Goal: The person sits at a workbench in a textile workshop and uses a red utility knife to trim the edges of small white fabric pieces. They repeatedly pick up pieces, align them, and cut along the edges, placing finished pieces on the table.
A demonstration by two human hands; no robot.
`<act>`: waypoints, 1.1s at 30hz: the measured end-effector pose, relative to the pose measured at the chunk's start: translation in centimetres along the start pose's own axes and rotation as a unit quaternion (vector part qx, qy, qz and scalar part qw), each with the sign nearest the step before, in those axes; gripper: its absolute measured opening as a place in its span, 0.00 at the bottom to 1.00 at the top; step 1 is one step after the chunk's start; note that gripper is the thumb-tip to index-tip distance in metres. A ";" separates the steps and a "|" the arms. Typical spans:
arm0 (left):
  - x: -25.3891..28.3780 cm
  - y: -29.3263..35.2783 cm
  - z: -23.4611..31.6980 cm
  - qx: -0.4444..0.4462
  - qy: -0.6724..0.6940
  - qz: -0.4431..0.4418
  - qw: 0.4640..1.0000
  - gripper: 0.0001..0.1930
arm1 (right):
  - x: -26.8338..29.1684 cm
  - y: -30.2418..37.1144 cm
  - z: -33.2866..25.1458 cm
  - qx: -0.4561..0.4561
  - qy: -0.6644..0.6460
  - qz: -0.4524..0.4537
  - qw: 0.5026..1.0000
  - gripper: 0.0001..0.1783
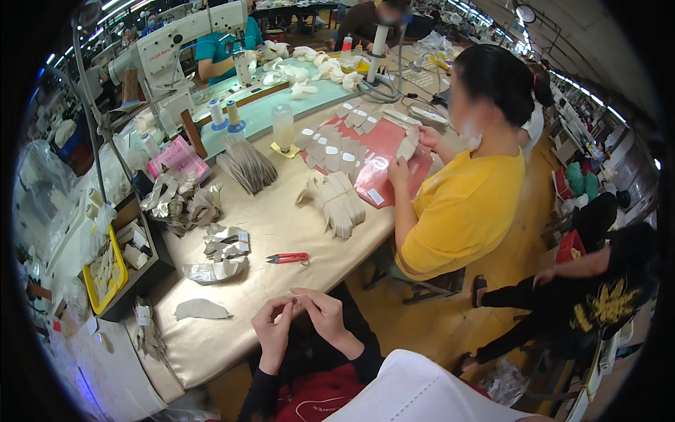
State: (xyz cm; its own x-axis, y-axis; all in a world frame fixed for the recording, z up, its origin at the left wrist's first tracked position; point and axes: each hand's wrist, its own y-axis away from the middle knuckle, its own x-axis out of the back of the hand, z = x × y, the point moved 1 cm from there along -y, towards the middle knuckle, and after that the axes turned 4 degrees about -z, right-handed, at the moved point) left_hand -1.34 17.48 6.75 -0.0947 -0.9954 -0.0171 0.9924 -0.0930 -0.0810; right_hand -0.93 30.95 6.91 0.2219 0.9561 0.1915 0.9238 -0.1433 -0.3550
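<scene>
My left hand [273, 328] and my right hand [325, 318] meet at the near edge of the table, fingertips pinched together. Something small and thin sits between them, too small to name. Just beyond lies a pair of red thread snips [287, 258]. A flat, curved pale grey piece [202, 309] rests to the left of my left hand. Past it are a stack of shiny silver-grey cut pieces [216, 270] and a looped bundle of similar pieces [226, 241].
A co-worker in a yellow shirt [467, 204] handles a pale piece over a red sheet [374, 184]. Bundles of beige cut pieces [334, 202] lie mid-table. A yellow tray [107, 281] stands at left, a sewing machine [186, 46] behind. A clear jar [283, 126] stands farther back.
</scene>
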 end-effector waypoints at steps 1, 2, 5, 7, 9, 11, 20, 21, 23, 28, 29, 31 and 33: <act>-0.1 -0.1 0.1 -0.007 0.025 -0.014 1.000 0.07 | 0.1 -0.2 0.0 0.021 -0.001 0.010 1.000 0.10; -0.2 -0.1 0.2 -0.013 0.049 -0.027 0.998 0.07 | 0.1 -0.2 0.0 0.040 0.001 0.016 0.999 0.10; -0.5 -0.4 0.5 0.032 0.125 -0.056 0.990 0.11 | 0.5 -0.5 0.2 0.002 -0.005 0.006 1.000 0.10; -0.6 -0.4 0.7 0.062 0.175 -0.036 0.982 0.11 | 0.7 -0.4 0.1 0.007 -0.029 0.002 1.000 0.14; -0.4 -0.7 0.8 0.073 0.181 -0.045 0.980 0.11 | 0.6 -0.4 0.1 0.013 -0.035 -0.022 0.999 0.16; -0.1 -0.8 0.9 0.101 0.196 -0.049 0.974 0.11 | 0.6 -0.2 0.1 0.015 -0.041 -0.041 0.998 0.18; 0.9 -0.4 0.5 0.175 0.245 -0.051 0.952 0.03 | 0.4 0.5 0.5 -0.009 -0.087 -0.045 0.995 0.16; 0.8 -0.3 0.6 0.167 0.249 -0.047 0.953 0.03 | 0.5 0.5 0.5 0.004 -0.064 -0.048 0.997 0.14; 0.8 -0.3 0.7 0.156 0.255 -0.042 0.953 0.02 | 0.7 0.5 0.5 0.033 -0.034 -0.046 0.998 0.12; 0.5 -0.3 1.0 0.138 0.260 -0.044 0.955 0.02 | 1.2 0.3 0.5 0.029 -0.022 -0.023 0.999 0.09; 0.4 -0.2 1.0 0.145 0.256 -0.043 0.955 0.02 | 1.2 0.3 0.5 0.023 -0.051 -0.022 0.998 0.09; 0.2 -0.2 1.0 0.136 0.258 -0.039 0.956 0.03 | 1.0 0.5 0.4 -0.001 -0.104 -0.023 0.994 0.09; 0.1 -0.2 1.0 0.132 0.267 -0.034 0.954 0.04 | 0.4 0.7 0.3 0.001 -0.179 -0.011 0.984 0.09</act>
State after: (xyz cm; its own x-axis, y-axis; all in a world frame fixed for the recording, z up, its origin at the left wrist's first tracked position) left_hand -1.47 17.33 7.80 -0.1166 -0.8388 -0.5318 0.9609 -0.2307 0.1532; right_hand -0.29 31.33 6.48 0.0768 0.9880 -0.1342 0.9264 -0.1205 -0.3569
